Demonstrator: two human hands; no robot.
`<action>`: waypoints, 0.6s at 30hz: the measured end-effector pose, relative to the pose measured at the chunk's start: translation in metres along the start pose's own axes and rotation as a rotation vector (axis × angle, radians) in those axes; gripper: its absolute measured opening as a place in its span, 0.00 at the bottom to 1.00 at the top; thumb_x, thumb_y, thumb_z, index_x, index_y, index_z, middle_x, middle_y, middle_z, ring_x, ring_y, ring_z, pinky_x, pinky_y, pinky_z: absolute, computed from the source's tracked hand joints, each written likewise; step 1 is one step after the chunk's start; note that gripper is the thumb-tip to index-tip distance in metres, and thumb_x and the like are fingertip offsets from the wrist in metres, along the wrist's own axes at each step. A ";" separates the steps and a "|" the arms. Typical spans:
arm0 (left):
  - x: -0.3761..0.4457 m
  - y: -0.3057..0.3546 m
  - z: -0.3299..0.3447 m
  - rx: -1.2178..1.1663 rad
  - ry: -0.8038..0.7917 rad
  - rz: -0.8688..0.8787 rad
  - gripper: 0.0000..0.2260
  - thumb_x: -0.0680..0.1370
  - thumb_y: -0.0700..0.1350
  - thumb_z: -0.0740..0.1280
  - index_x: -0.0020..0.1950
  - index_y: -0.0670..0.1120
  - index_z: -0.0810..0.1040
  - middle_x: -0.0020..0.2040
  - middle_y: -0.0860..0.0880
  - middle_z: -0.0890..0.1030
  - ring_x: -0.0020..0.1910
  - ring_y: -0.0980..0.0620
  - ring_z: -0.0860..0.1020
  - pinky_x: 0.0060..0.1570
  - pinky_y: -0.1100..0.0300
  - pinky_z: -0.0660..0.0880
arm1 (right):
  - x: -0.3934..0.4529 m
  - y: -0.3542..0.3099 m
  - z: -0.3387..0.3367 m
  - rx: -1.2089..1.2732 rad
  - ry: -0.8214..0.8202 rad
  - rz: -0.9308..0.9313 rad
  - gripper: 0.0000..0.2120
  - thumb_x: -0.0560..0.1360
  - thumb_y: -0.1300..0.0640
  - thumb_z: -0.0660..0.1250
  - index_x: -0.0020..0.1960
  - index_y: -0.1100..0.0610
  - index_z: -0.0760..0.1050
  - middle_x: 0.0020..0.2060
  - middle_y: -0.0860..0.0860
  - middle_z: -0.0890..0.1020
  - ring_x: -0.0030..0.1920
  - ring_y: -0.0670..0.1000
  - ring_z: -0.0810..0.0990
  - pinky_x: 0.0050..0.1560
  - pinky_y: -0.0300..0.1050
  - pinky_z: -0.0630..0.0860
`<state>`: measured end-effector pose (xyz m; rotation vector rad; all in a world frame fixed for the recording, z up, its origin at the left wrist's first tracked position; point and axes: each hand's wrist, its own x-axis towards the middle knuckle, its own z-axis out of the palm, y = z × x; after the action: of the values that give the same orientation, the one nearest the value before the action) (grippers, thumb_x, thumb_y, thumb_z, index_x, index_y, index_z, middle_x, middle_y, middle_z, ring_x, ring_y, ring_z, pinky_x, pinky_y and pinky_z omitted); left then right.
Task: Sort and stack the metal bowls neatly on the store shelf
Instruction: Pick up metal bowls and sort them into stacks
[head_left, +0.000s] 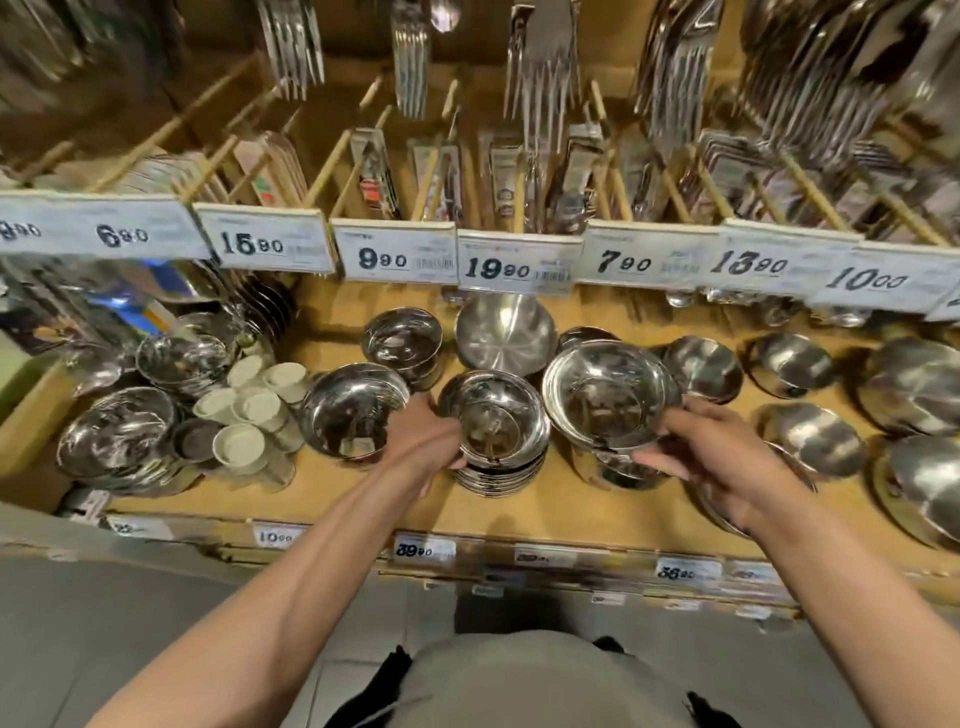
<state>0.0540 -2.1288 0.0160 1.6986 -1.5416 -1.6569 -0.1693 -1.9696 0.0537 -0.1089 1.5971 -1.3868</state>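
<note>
On the wooden shelf (519, 512) stand stacks of shiny metal bowls. My left hand (423, 441) grips the left side of a low stack of small bowls (493, 415) at the shelf's middle. My right hand (727, 457) holds the right rim of a larger bowl (608, 395), which sits on top of another stack. A single bowl (353, 408) lies tilted just left of my left hand. Behind stand a small stack of bowls (402, 343) and a metal plate (504, 332) leaning upright.
Upturned bowls (704, 366) and wider ones (914, 384) fill the right of the shelf. White cups (249, 410) and more bowls (119, 436) crowd the left. Price tags (511, 267) hang above, with packaged cutlery (545, 67) on hooks behind them.
</note>
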 end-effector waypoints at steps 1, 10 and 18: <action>-0.001 -0.001 0.000 -0.009 -0.004 0.004 0.14 0.76 0.33 0.70 0.54 0.47 0.71 0.47 0.47 0.80 0.45 0.47 0.85 0.44 0.56 0.85 | 0.001 0.001 0.001 -0.004 -0.005 0.000 0.07 0.77 0.72 0.64 0.50 0.64 0.78 0.38 0.59 0.88 0.40 0.55 0.88 0.31 0.38 0.83; -0.002 -0.004 -0.005 0.091 0.039 0.020 0.14 0.77 0.32 0.68 0.46 0.50 0.69 0.42 0.50 0.79 0.37 0.52 0.83 0.31 0.65 0.80 | -0.001 0.005 0.018 -0.085 -0.023 -0.021 0.05 0.76 0.71 0.65 0.48 0.65 0.77 0.38 0.61 0.87 0.41 0.56 0.88 0.40 0.45 0.85; 0.001 -0.005 -0.007 0.101 0.030 0.006 0.17 0.79 0.35 0.67 0.68 0.42 0.76 0.46 0.50 0.80 0.38 0.52 0.84 0.32 0.65 0.80 | -0.005 0.012 0.037 -0.102 -0.062 0.021 0.11 0.78 0.71 0.63 0.59 0.67 0.78 0.51 0.66 0.86 0.49 0.61 0.85 0.37 0.42 0.85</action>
<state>0.0621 -2.1315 0.0138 1.7583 -1.6401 -1.5682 -0.1350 -1.9883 0.0519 -0.1938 1.6123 -1.2740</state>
